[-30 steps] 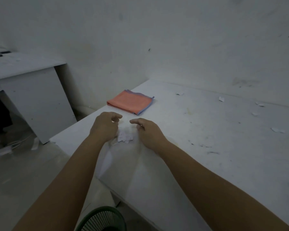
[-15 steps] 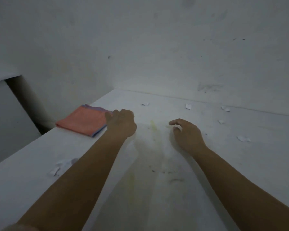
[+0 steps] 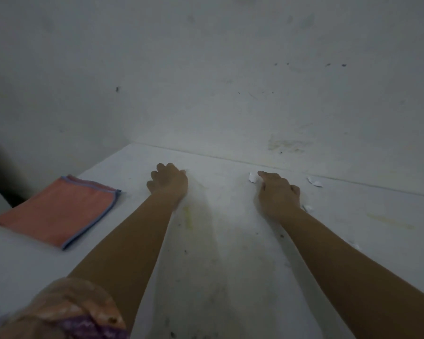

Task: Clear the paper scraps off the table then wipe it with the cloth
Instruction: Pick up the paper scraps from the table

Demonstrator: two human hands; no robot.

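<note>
Fingers first: those of our left hand (image 3: pixel 169 180) are curled under, knuckles up, resting on the table near its far edge; we cannot tell whether they hold anything. Our right hand (image 3: pixel 278 192) lies palm down with its fingers loosely bent, the forefinger stretched forward so that its tip touches a white paper scrap (image 3: pixel 253 177); it grips nothing that we can see.

Largest is the white wall (image 3: pixel 206 69), marked with small dark specks, which meets the table's far edge and closes off all room beyond our hands. Next comes the white table (image 3: pixel 218 265), one only, stained yellowish between our forearms and dotted with dark flecks. Its left edge runs diagonally past the cloth, with dark open space beyond it. Between our two arms lies a broad bare strip of tabletop, and bare surface extends to the right of our right arm.

One folded orange cloth (image 3: pixel 59 211) with a blue hem lies flat by the left edge, well apart from our left hand.

Scraps, smallest, we count four: the one at our right forefinger, a second (image 3: pixel 315 181) further right near the wall, a third (image 3: pixel 307 207) just beside our right wrist, and a faint fourth (image 3: pixel 354 245) beside the right forearm.
</note>
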